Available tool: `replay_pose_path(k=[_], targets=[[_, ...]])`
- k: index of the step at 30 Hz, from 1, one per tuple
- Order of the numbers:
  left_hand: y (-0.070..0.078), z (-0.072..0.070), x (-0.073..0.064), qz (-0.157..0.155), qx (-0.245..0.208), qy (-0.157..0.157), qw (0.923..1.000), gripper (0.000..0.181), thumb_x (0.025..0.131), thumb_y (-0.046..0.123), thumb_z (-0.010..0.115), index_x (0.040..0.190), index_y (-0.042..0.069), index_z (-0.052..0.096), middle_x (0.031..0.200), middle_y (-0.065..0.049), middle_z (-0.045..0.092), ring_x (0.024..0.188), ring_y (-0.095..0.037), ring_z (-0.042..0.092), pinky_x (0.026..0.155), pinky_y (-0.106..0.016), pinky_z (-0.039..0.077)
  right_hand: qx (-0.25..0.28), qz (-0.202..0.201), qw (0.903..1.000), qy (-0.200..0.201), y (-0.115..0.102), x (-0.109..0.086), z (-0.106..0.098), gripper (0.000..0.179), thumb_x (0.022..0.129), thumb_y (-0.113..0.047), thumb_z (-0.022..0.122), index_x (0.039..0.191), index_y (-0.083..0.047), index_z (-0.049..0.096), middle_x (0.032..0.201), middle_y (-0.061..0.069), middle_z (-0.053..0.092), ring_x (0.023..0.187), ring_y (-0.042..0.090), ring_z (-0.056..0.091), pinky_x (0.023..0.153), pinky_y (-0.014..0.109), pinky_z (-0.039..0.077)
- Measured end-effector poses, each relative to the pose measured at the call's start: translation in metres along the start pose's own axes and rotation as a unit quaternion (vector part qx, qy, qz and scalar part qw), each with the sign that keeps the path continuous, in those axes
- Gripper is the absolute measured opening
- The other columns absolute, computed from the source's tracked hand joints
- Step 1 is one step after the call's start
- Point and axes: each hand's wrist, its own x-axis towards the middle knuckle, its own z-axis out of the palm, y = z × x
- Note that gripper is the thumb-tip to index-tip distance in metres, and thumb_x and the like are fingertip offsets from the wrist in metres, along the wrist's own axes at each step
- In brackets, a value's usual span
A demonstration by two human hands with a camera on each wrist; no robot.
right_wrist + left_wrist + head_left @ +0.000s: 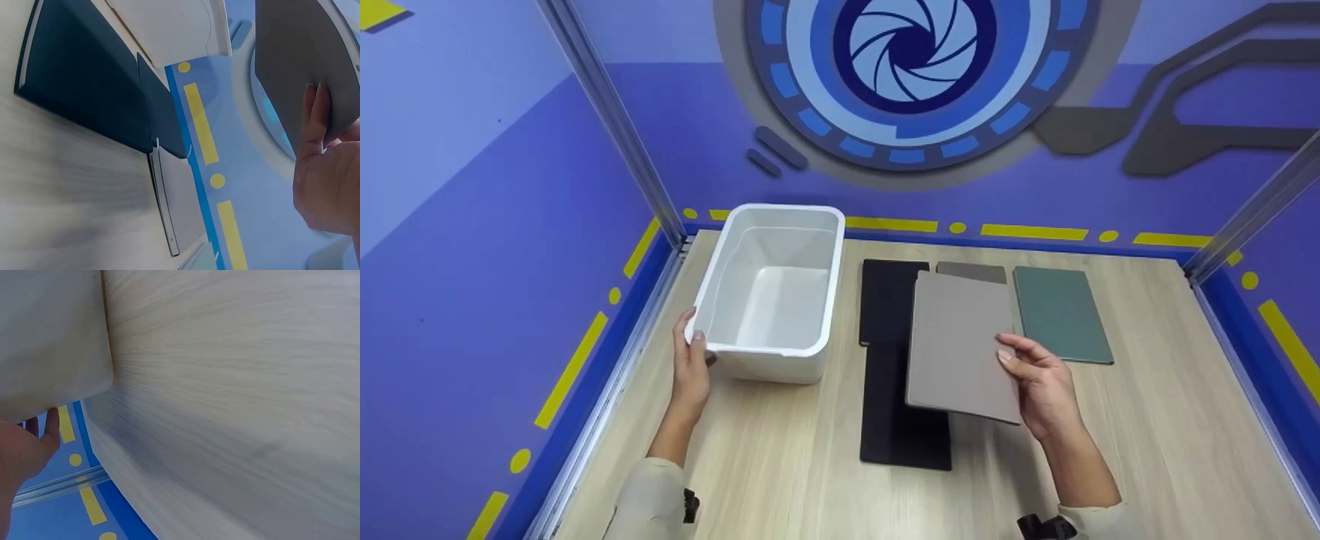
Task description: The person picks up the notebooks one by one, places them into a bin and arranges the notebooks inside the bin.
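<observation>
At four o'clock from the bin [780, 366], the right grip [1045, 386] pinches a grey notebook [960, 345], the left grip [691, 369] clasping the bin at eight.

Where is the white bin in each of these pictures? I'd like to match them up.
Head: the white bin is left of centre, its near left corner held by the left hand.
Left wrist: the white bin fills the upper left corner.
Right wrist: the white bin is at the top, near the middle, partly cut off.
Shared landmark: yellow dashes along the walls.
</observation>
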Motion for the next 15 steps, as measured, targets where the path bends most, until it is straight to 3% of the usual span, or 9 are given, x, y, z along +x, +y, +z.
replay_pose_path(k=[4,9,15], targets=[[0.0,-0.001,0.001,0.0,0.0,-0.001,1.0,0.052,0.117,0.033,0.026,0.168,0.022,0.02,0.167,-0.013,0.035,0.146,-0.041,0.042,0.101,-0.027,0.046,0.011,-0.006,0.9999,-0.001,-0.001,0.002,0.006,0.027,0.101,0.002,0.067,0.111,-0.019,0.082,0.104,-0.007,0.073,0.092,0.008,0.07,0.075,0.026,0.058],[0.0,0.0,0.002,0.001,-0.001,-0.001,1.0,0.052,0.118,0.031,0.026,0.168,0.021,0.019,0.168,-0.013,0.035,0.148,-0.038,0.041,0.102,-0.022,0.044,0.026,-0.011,0.9996,0.002,-0.002,0.006,0.014,0.029,0.101,0.002,0.066,0.107,-0.022,0.082,0.102,-0.007,0.073,0.089,0.007,0.07,0.073,0.025,0.058],[0.0,0.0,0.001,-0.006,0.003,0.004,1.0,0.052,0.117,0.031,0.026,0.168,0.023,0.02,0.165,-0.013,0.038,0.143,-0.037,0.044,0.101,-0.028,0.046,0.044,-0.014,0.9989,-0.002,-0.004,0.011,0.028,0.03,0.101,0.003,0.066,0.104,-0.022,0.082,0.101,-0.005,0.073,0.089,0.008,0.07,0.073,0.024,0.058]])
